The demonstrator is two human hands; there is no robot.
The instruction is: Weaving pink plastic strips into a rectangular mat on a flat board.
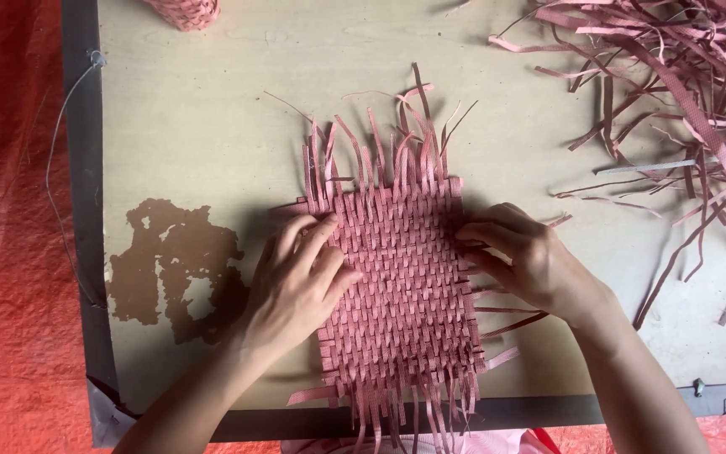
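1. Pink woven mat flat on board, long axis running away from the body, loose strip ends fringing near and far edges.
2. Between both hands: left hand spread open, fingers pressing the mat's left edge.
3. Right hand curled at the right edge, fingertips pinching strip ends there.
4. Loose strips heaped beyond the right hand.

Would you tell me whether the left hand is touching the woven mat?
Touching: the head view shows the left hand lying flat, fingers on the woven mat's left edge.
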